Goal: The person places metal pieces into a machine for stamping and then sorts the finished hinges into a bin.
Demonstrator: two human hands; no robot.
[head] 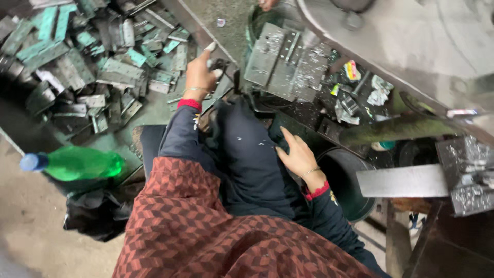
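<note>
My left hand (pixel 199 73) reaches forward to the edge of a big heap of grey and greenish metal hinge plates (pixel 77 62). Its fingers curl over a small dark metal piece (pixel 222 66), and the grip itself is hidden behind the hand. My right hand (pixel 296 154) lies flat on my dark trouser leg (pixel 247 154), fingers apart and holding nothing. Both wrists show red cuffs and thin bangles. Just ahead of my knees, a stack of grey punched metal plates (pixel 285 59) rests on the machine bed.
A green plastic bottle (pixel 77 163) with a blue cap lies at my left. A black bucket (pixel 345 183) stands by my right knee, with a heavy press frame (pixel 401 56) and steel block (pixel 401 181) to the right. Another person's hand (pixel 267 4) shows at the top edge.
</note>
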